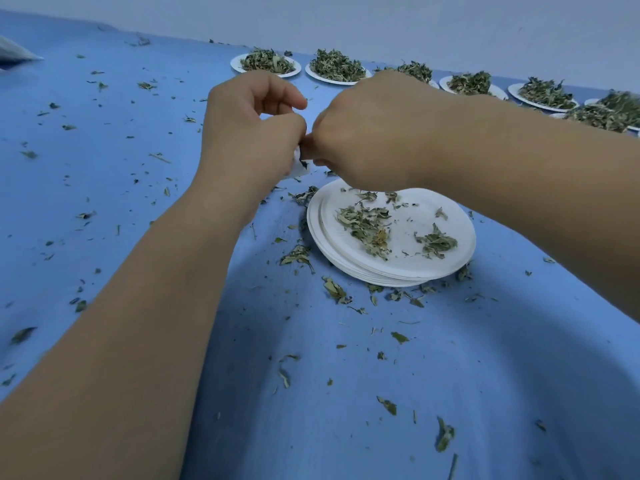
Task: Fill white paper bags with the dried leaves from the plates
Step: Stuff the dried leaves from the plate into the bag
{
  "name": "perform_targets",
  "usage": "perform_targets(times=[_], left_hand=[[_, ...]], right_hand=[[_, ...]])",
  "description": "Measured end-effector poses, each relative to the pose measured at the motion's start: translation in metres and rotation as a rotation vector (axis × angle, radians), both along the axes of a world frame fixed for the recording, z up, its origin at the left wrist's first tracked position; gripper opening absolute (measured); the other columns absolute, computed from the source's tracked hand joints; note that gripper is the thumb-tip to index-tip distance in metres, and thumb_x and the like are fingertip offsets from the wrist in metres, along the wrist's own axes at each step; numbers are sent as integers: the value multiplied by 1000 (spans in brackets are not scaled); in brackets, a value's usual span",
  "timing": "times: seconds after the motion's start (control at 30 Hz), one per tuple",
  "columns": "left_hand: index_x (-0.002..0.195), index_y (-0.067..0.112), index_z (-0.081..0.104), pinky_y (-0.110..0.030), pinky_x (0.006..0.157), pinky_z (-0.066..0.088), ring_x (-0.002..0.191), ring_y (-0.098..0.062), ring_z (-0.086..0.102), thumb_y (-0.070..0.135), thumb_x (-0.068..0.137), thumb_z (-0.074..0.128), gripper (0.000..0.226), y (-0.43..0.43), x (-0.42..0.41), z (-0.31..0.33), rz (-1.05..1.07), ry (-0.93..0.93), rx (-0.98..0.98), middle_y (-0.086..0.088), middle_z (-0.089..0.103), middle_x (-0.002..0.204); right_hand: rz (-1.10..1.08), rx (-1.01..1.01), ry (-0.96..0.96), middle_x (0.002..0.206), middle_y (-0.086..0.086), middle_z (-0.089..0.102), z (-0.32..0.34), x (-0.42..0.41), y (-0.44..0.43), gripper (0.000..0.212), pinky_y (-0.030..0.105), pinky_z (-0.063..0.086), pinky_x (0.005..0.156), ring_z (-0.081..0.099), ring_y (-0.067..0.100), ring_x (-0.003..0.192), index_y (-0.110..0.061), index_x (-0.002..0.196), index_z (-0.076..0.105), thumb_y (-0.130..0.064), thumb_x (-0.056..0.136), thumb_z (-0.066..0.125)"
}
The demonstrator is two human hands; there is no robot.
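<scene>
The white paper bag is up off the desk, squeezed between my two hands, and only a small crumpled bit of it shows below my left palm. My left hand is curled round it, thumb bent over the top. My right hand is pressed up against the left at the bag's mouth with its back to me. Its fingers are hidden, so I cannot tell what they grip. A dark scrap of leaf sits right at the paper's edge.

Just below my right wrist is a stack of plates, white, with a few dried leaves left on the top one. Crumbs and broken leaf bits lie scattered round the stack and across the blue cloth. Along the far edge, by the wall, stands a row of heaped plates, each piled with leaves. At the far left something pale pokes in, too blurred to name.
</scene>
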State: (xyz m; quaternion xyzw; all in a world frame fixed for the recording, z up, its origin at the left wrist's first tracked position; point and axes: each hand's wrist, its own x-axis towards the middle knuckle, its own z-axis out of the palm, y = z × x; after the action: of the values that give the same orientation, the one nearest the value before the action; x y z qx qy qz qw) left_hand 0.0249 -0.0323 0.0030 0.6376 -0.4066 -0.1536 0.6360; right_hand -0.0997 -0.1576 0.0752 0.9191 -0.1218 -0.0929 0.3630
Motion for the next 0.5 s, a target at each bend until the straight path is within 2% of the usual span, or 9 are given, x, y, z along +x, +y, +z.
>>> perform_targets(times=[0.03,0.07,0.1,0.17,0.23,0.33,0.4,0.43,0.5], left_hand=[[77,20,68,-22,44,37,45,-17,45,-2,66,52,29,0,0,1,-18,33,-6,-3,58,71],[76,18,68,-21,43,36,43,-18,42,-3,66,52,28,0,1,2,-25,77,-11,-5,58,68],[76,16,68,-21,42,34,42,-19,39,-4,67,51,28,1,2,3,-21,124,-16,-3,58,65],[77,15,68,-20,41,31,42,-16,39,-5,68,51,27,1,7,5,3,180,-25,1,55,61],[82,12,68,-20,40,30,41,-14,38,-6,71,51,27,2,9,6,-17,198,-9,-1,54,65],[90,11,68,-20,41,31,42,-14,38,-7,78,53,26,2,5,5,-73,194,37,-6,59,74],[90,14,68,-21,43,34,46,-14,41,-1,82,58,19,2,4,7,-94,169,44,-6,61,77],[92,17,69,-21,46,37,52,-15,48,5,84,60,17,3,6,7,-119,119,47,-3,64,80],[108,28,68,-16,61,45,82,-5,62,16,81,59,31,9,15,6,-208,-102,111,8,68,104]], right_hand=[[85,47,-88,73,-2,46,-21,9,29,34,30,22,50,47,27,62,-32,117,58,-11,95,42],[141,122,-34,76,-1,49,-32,2,37,44,31,22,49,46,26,61,-33,126,55,-9,93,40],[67,137,-66,77,0,51,-36,-1,40,54,31,23,48,45,25,59,-35,136,49,-8,90,38],[100,179,-171,72,2,50,-25,-4,27,68,30,25,47,44,24,54,-35,150,33,-7,88,40],[66,242,-219,71,3,50,-31,-7,28,72,31,27,47,47,25,56,-36,154,23,-9,90,42],[83,298,-219,90,1,59,-41,-6,27,59,33,33,51,56,30,71,-39,146,27,-14,95,43],[68,282,-265,81,2,52,-38,-5,23,32,33,30,51,53,32,69,-31,121,42,-12,95,46],[63,277,-271,74,1,45,-39,-4,25,23,33,28,50,50,30,64,-29,107,42,-11,94,47],[50,291,-305,67,-2,37,-40,-3,28,19,34,29,51,47,30,62,-25,103,47,-9,93,48]])
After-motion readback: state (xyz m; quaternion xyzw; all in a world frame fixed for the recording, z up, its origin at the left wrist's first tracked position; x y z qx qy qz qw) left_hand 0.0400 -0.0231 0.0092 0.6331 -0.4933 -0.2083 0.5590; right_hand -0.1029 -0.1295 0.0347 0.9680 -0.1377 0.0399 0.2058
